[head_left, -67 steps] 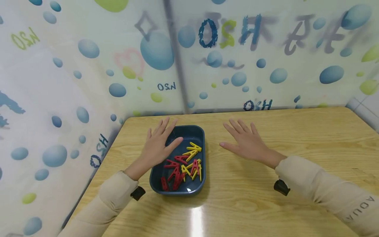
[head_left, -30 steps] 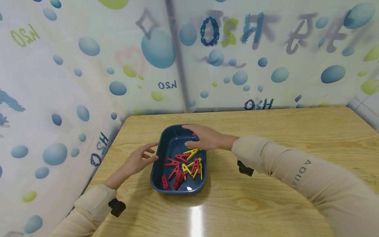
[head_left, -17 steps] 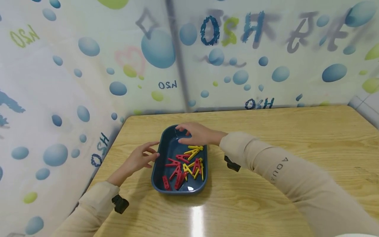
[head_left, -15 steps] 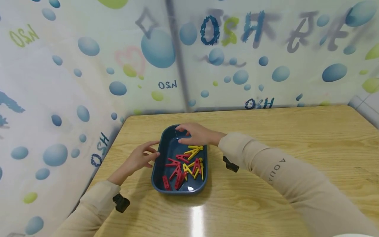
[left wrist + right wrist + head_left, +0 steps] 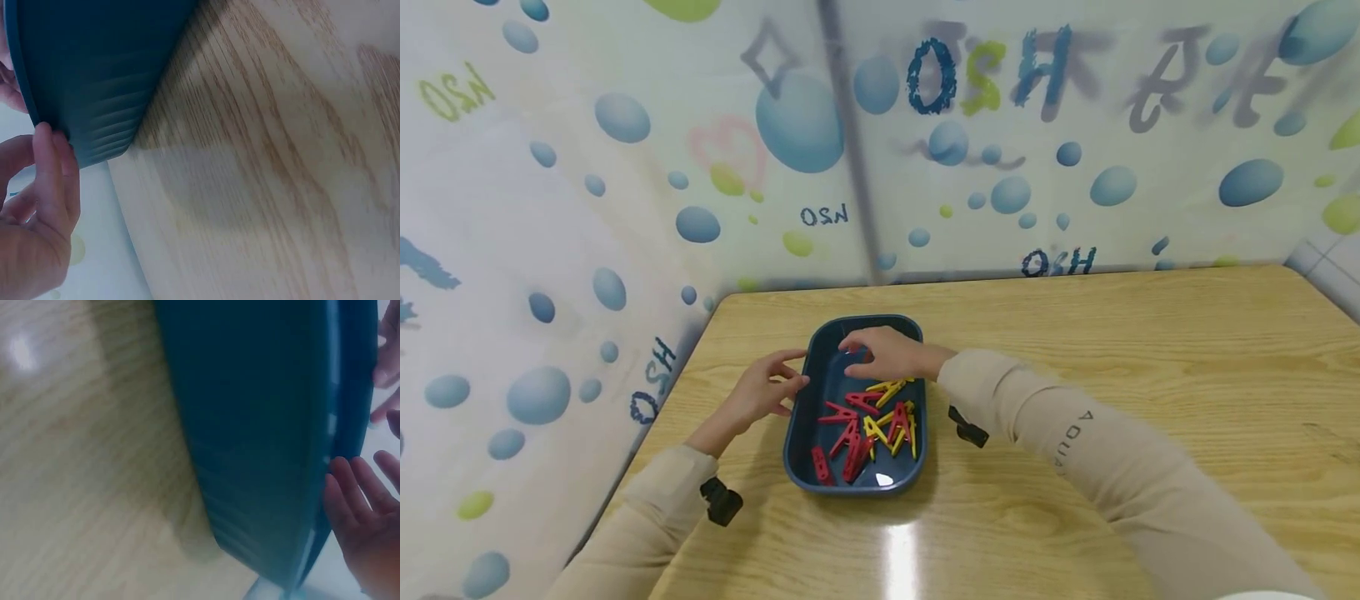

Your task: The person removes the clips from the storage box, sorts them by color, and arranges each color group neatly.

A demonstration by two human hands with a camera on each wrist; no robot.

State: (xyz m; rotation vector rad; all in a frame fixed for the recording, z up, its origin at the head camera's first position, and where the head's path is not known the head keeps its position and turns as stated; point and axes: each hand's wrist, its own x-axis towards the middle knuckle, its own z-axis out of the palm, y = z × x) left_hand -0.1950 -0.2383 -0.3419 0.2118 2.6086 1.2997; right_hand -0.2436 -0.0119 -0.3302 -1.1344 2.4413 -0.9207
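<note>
A dark blue tray (image 5: 799, 450) sits on the wooden table and holds several red clothespins (image 5: 844, 437) and yellow clothespins (image 5: 889, 390). My left hand (image 5: 790, 379) rests with loosely bent fingers against the tray's left rim; in the left wrist view a fingertip (image 5: 53, 181) touches the tray's outer wall (image 5: 94, 75). My right hand (image 5: 857, 354) reaches across over the far end of the tray, fingers relaxed and holding nothing. In the right wrist view its fingers (image 5: 356, 512) lie straight beside the tray wall (image 5: 250, 425).
The wooden table (image 5: 1112, 350) stretches to the right of the tray. A bubble-printed curtain (image 5: 625, 208) closes off the left and far sides. A light glare (image 5: 898, 558) lies on the table near the front.
My right hand crossed from the table on the right to the tray's far end, then drew slightly nearer over the pins. The left hand slid off the tray to its left rim.
</note>
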